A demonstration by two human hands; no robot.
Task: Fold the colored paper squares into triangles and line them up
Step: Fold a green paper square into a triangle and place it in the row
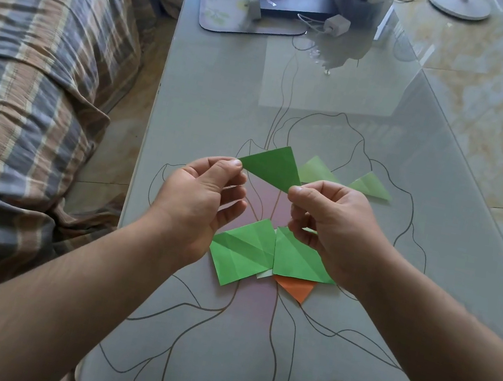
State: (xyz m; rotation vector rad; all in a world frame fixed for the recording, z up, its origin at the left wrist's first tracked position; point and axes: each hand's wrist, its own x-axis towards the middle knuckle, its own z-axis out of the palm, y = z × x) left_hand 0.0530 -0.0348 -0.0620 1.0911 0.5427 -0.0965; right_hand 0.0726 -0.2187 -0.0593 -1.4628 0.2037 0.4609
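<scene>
Above the glass surface [227, 92], the left hand [196, 211] and right hand [333, 235] pinch a dark green triangle [272, 167] by its corners, with two pale triangles [315, 171] already lined up beyond and, by my reckoning, green squares [241, 250] and an orange sheet [295, 287] still unfolded.

Glass table [370, 137] with line drawing, striped sofa [30, 67] at left, glossy tiled floor [499, 109] at right.

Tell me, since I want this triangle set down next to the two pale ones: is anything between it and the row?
Nothing visible blocks it. The dark green triangle is pinched at its corners by the left hand and right hand, above the table. The pale green triangles lie just beyond, with bare glass around them.
</scene>
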